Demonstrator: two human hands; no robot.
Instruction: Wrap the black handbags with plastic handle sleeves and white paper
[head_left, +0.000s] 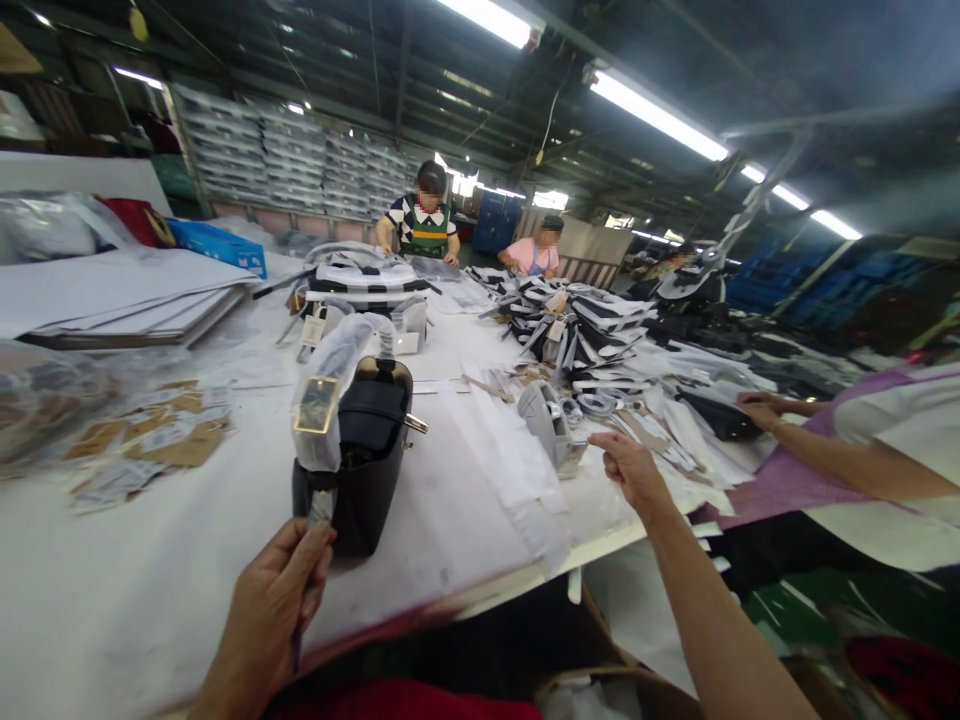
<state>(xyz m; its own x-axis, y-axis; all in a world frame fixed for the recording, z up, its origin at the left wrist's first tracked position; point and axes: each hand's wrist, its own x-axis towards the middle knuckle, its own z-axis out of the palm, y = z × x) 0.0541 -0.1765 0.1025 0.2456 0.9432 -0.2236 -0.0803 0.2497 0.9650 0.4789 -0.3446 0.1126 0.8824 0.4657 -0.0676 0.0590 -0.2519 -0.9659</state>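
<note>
A black handbag (375, 430) stands on the white table, its top open and its handle (330, 370) wrapped in white film. A gold buckle (316, 405) shows through the wrapping. My left hand (281, 580) is closed, thumb against fingers, on the wrapped lower end of the bag's strap (322, 505). To the right, a grey tape dispenser (547, 425) sits near the table's front edge. My right hand (630, 468) reaches to its cutting end, index finger forward and the other fingers curled. Any tape between its fingertips is too small to make out.
Cardboard tags (165, 430) and stacked white sheets (112, 290) lie at left. Wrapped bags (367, 280) stand behind, with a heap of black-and-white pieces (577, 320) at right. A co-worker's hands (761, 410) hold a black piece at far right; other people work across the table.
</note>
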